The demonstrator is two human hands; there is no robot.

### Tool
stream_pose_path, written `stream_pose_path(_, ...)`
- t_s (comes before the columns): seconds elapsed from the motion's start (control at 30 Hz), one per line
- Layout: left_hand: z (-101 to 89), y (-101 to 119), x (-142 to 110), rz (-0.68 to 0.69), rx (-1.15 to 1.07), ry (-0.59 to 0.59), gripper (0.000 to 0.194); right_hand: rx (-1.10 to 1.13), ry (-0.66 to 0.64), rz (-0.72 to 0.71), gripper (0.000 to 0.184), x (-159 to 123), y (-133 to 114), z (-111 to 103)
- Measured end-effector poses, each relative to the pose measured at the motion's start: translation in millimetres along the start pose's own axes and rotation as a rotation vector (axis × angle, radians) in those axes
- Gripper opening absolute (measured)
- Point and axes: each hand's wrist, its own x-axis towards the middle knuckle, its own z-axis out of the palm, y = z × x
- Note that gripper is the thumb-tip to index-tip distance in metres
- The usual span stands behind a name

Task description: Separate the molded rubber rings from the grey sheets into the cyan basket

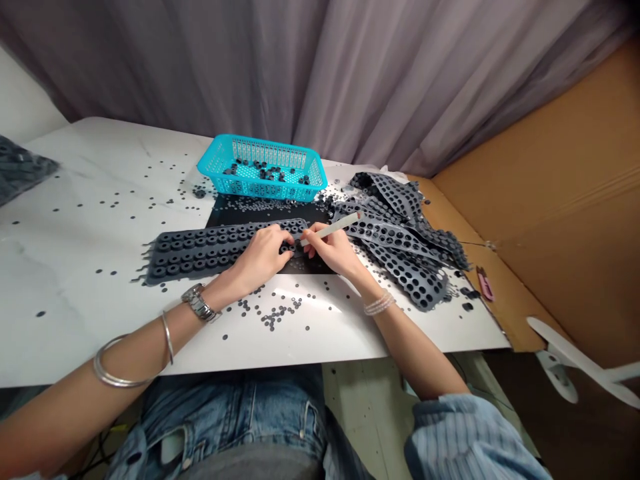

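A dark grey rubber sheet (201,249) with rows of raised rings lies flat, its right end over a black mat (320,265). My left hand (265,257) rests on the sheet's right part, fingers curled and thumb and forefinger gripping near its end. Closed around a white pen-like stick (340,225), my right hand (334,249) holds it slanted, lower tip down at the sheet's right end beside my left fingertips. What the tip touches is hidden by my fingers.
Behind the mat stands a turquoise basket (270,190) with several black rubber rings inside. Perforated rubber strips (400,233) are heaped at right. Small black discs (280,312) litter the white table (90,347). Pink-handled snips (485,284) lie on cardboard (540,200) at far right.
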Motion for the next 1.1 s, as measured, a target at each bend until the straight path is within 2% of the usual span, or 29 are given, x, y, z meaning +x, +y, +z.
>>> stream_pose_path(0.2,1.8,1,-1,-0.005,-0.042,0.012,0.014,-0.051,-0.059,-0.052,0.034,1,2,-1)
stream_pose_path(0.53,5.6,4,1,0.019,-0.004,-0.003,0.013,-0.090,-0.059,-0.089,0.028,2,2,0)
stream_pose_path(0.67,-9.7,13,-1,-0.009,-0.109,0.083,0.010,-0.096,-0.039,-0.061,0.024,3,3,1)
stream_pose_path(0.73,-24.4,17,0,-0.067,-0.258,0.189,0.008,-0.068,-0.040,-0.035,0.023,3,3,1)
stream_pose_path(0.83,-41.8,15,4,-0.226,-0.676,0.312,0.011,-0.002,-0.048,-0.001,0.024,3,2,0)
stream_pose_path(0.9,-44.7,9,9,-0.370,-1.014,0.250,0.009,0.035,-0.035,0.021,0.028,3,2,-1)
stream_pose_path(0.97,-41.2,1,12,-0.500,-1.291,0.100,0.006,0.076,0.012,0.042,0.033,4,2,-2)
stream_pose_path(1.03,-35.5,-4,15,-0.574,-1.470,-0.025,0.003,0.115,0.079,0.051,0.035,5,3,-4)
stream_pose_path(1.1,-31.3,-5,15,-0.592,-1.564,-0.095,0.004,0.144,0.144,0.046,0.035,6,4,-6)
